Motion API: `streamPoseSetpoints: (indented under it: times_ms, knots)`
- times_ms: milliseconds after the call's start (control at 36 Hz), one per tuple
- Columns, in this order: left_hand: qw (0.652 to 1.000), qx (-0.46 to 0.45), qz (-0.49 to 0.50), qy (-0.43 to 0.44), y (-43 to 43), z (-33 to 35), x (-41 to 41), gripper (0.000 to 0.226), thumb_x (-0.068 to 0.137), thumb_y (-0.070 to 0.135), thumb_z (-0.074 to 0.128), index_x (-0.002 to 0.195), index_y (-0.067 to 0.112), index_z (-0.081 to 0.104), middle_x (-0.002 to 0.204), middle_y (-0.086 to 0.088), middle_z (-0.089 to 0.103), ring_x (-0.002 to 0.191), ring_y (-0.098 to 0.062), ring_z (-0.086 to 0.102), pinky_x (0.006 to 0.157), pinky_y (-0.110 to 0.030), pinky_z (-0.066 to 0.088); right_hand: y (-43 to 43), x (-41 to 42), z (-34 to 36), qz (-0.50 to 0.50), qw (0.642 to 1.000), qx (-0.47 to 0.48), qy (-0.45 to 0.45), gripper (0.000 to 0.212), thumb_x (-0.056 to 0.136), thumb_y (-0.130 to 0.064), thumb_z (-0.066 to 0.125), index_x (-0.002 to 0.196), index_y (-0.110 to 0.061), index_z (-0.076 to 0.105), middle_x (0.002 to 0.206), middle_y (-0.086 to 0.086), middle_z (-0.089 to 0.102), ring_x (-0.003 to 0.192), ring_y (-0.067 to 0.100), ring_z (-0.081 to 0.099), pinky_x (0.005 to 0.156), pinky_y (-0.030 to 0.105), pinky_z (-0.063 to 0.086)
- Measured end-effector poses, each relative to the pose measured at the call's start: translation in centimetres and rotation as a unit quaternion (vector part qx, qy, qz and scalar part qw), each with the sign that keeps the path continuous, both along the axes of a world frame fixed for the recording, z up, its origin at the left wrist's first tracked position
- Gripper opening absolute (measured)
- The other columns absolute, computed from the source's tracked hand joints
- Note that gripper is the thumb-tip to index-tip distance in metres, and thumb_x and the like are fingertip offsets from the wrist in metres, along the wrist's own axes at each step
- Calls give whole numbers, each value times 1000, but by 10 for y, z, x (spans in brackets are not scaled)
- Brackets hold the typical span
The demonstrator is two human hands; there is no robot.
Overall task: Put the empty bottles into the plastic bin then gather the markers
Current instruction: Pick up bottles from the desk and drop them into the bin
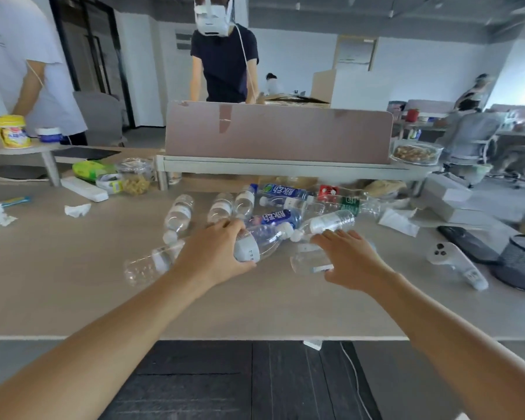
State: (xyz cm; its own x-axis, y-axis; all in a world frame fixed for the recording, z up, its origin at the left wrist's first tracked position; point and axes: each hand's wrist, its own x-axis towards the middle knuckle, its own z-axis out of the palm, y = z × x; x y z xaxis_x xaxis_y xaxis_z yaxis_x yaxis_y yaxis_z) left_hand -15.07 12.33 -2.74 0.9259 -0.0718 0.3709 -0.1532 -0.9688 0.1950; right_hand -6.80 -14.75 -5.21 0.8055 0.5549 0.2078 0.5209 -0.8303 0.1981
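Observation:
Several empty plastic bottles lie scattered on the beige desk [73, 283]. My left hand [212, 250] is wrapped around a clear bottle with a white label [262, 239], its cap pointing right. My right hand [350, 257] closes on another clear bottle [308, 259] lying under its fingers. A further clear bottle [147, 265] lies left of my left wrist. Blue-labelled bottles [281, 218] and a red-and-green labelled one [343, 198] lie behind. No plastic bin or markers can be made out.
A black mesh cup [520, 262], a white controller [455, 259] and a dark phone [464, 242] sit at the right. Tissues [76, 210], a jar [135, 177] and a remote [84, 189] lie at the left. A pink divider [279, 134] stands behind; two people stand beyond.

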Motion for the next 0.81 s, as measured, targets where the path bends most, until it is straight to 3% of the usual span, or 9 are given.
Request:
streamPoseSetpoints:
  times_ms: [111, 222, 389, 500, 806]
  knots:
    - [998, 0, -56, 14, -56, -8, 4, 69, 69, 60, 74, 124, 25, 50, 129, 3, 57, 109, -19, 58, 82, -34, 49, -73, -34, 8, -63, 998, 5, -8, 68, 71, -32, 68, 134, -30, 43, 126, -9, 54, 113, 15, 51, 98, 31, 37]
    - [990, -11, -138, 18, -124, -20, 3, 66, 70, 59, 74, 123, 25, 52, 122, 7, 58, 105, -15, 56, 78, -27, 45, -150, -77, 6, -127, 992, 0, -17, 70, 68, -34, 69, 134, -31, 45, 125, -9, 54, 113, 15, 51, 97, 31, 36]
    - [963, -47, -258, 57, -234, -44, -10, 61, 65, 64, 73, 112, 32, 52, 107, 12, 60, 89, -12, 58, 74, -33, 53, -258, -159, -14, -223, 974, 34, -21, 67, 64, -27, 74, 127, -30, 51, 121, -5, 60, 111, 22, 56, 97, 37, 41]
    - [945, -50, -310, 88, -298, -69, -23, 62, 64, 63, 75, 111, 31, 52, 106, 11, 59, 89, -14, 59, 73, -35, 53, -319, -212, -33, -283, 958, 43, -3, 71, 61, -25, 70, 129, -30, 50, 122, -5, 59, 113, 23, 55, 98, 38, 38]
    - [881, -30, -415, 224, -448, -145, -70, 56, 68, 55, 72, 112, 25, 54, 109, 7, 59, 100, -17, 57, 78, -29, 46, -403, -326, -67, -389, 920, 20, 46, 65, 69, -29, 71, 129, -33, 47, 125, -9, 56, 115, 17, 53, 101, 37, 33]
